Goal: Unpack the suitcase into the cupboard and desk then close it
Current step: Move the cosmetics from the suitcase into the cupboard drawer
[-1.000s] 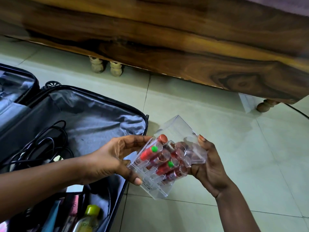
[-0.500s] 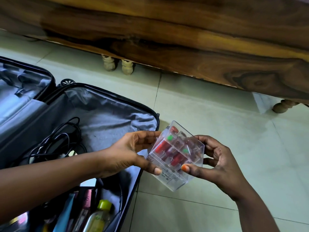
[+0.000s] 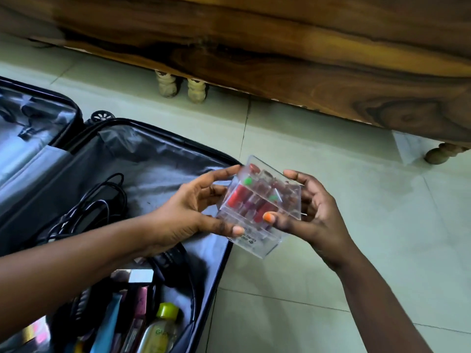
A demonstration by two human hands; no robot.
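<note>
Both hands are holding a clear plastic box (image 3: 257,207) full of little red lipsticks. The left hand (image 3: 188,212) is gripping its left side with thumb and fingers curled around it. The right hand (image 3: 308,212) is gripping its right side, thumb pressing on the front. The box is sitting in the air just past the right edge of the open suitcase (image 3: 142,159), above the tiled floor (image 3: 356,189). Black cables (image 3: 94,207) and a yellow-capped bottle (image 3: 159,329) are lying inside the suitcase.

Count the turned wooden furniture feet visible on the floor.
3: two pale feet side by side under the wooden frame behind the suitcase, one darker foot at far right. Others may be hidden.
</note>
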